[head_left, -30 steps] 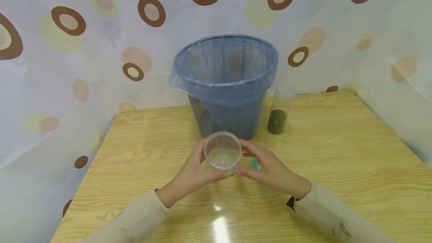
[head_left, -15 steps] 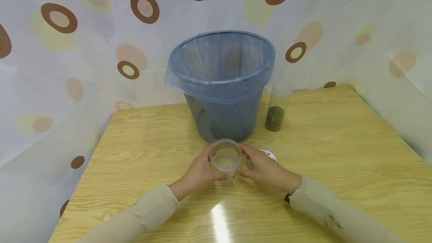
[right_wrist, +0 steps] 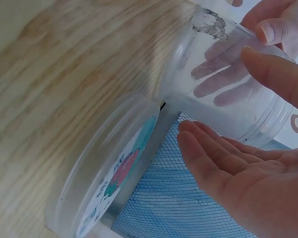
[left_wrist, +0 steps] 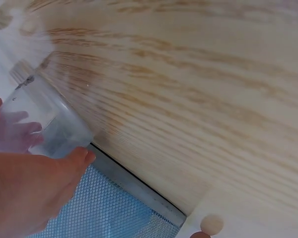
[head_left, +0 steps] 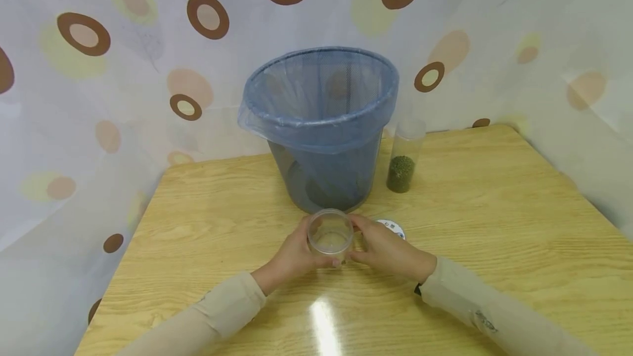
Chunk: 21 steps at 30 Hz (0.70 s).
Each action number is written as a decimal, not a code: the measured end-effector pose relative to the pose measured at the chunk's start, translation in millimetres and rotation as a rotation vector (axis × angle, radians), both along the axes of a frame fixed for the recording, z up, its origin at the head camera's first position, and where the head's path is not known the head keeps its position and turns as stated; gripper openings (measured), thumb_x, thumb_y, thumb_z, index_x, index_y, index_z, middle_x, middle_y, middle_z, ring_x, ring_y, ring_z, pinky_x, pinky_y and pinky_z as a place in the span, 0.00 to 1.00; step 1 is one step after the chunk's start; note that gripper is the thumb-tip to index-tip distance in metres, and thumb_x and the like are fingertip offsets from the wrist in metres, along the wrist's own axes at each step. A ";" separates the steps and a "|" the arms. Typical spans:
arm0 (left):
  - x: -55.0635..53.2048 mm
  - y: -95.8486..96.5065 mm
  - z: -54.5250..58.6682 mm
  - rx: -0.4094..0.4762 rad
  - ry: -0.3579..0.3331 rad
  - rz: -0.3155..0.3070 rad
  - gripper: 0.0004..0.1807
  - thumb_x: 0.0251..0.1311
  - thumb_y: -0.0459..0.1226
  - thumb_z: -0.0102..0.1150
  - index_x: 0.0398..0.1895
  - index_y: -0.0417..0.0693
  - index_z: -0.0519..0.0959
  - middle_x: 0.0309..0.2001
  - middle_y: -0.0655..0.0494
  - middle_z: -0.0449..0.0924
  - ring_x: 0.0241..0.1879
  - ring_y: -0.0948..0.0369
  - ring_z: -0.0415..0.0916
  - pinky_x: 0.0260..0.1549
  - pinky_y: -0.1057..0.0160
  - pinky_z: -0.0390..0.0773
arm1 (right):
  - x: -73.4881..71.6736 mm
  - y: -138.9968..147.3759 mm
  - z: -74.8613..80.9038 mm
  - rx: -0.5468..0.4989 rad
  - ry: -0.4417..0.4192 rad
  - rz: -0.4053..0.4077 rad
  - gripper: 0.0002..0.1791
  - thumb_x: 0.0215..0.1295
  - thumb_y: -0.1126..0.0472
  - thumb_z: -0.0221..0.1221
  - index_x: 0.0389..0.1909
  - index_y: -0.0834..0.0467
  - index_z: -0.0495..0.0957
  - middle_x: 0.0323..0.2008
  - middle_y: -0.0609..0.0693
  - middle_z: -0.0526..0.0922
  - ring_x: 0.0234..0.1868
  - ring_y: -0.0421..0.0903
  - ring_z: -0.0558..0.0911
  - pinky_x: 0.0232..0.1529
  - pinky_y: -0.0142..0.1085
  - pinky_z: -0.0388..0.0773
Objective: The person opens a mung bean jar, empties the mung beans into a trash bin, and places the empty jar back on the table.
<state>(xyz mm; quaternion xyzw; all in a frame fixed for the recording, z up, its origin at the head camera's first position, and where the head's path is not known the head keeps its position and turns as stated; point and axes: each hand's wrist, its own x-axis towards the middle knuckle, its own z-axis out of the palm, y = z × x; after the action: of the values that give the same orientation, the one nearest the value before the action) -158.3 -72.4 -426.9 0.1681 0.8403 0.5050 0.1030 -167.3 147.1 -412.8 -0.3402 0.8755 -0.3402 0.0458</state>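
A clear round plastic jar (head_left: 330, 240), lidless, stands upright on the table just in front of the wastebasket. Dark residue marks one spot low on its wall in the right wrist view. My left hand (head_left: 295, 254) holds the jar from the left, thumb along the near side and fingers round the back. From the right, my right hand (head_left: 390, 250) has its thumb at the near side and its fingers round the far side. Beyond the right hand lies a white screw lid (head_left: 394, 228) with a printed top, partly hidden in the head view; the right wrist view shows its ridged rim.
Behind the jar stands a mesh wastebasket (head_left: 328, 172) with a blue bag liner (head_left: 321, 136) folded over its rim. To its right is a tall clear container (head_left: 407, 142) partly filled with small green grains (head_left: 401, 173). Patterned cloth (head_left: 148, 70) hangs along the table's back edge.
Both hands have lowered the jar to the table, with their hold on it kept. More of the lid shows beside the right hand. The head view has shifted slightly.
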 end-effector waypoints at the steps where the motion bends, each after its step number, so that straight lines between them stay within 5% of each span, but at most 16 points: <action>1: 0.1 0.2 -0.4 0.000 -0.003 0.001 0.52 0.42 0.37 0.78 0.70 0.42 0.57 0.66 0.40 0.63 0.66 0.44 0.61 0.61 0.44 0.64 | -0.2 0.4 -0.4 -0.002 -0.007 0.000 0.37 0.54 0.65 0.70 0.62 0.71 0.64 0.54 0.62 0.78 0.54 0.57 0.79 0.54 0.48 0.75; 7: 0.7 0.9 -3.0 0.023 -0.017 -0.004 0.53 0.42 0.37 0.78 0.71 0.42 0.55 0.67 0.40 0.62 0.66 0.43 0.61 0.61 0.42 0.62 | 1.1 2.3 -1.1 -0.008 -0.029 -0.009 0.36 0.55 0.64 0.69 0.62 0.70 0.64 0.55 0.61 0.77 0.55 0.57 0.78 0.54 0.48 0.75; 13: 1.7 -3.5 -2.2 -0.012 -0.026 -0.017 0.65 0.40 0.37 0.79 0.75 0.37 0.42 0.70 0.36 0.56 0.68 0.41 0.56 0.63 0.39 0.57 | 4.6 9.9 0.8 0.028 0.023 -0.022 0.35 0.57 0.61 0.68 0.62 0.70 0.66 0.58 0.63 0.75 0.56 0.59 0.77 0.54 0.48 0.75; 21: 12.1 -21.3 21.0 -0.108 -0.156 0.005 0.67 0.43 0.43 0.77 0.75 0.37 0.36 0.74 0.35 0.44 0.71 0.37 0.46 0.62 0.36 0.57 | 12.3 30.9 6.1 0.072 0.002 -0.030 0.29 0.63 0.57 0.63 0.59 0.71 0.68 0.55 0.63 0.75 0.52 0.57 0.78 0.51 0.48 0.76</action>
<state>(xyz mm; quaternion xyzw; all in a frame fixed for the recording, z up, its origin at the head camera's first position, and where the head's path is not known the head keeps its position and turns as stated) -146.2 -93.7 -405.9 0.1203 0.8562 0.4708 0.1756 -154.9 178.0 -406.6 -0.3255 0.8921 -0.3089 0.0521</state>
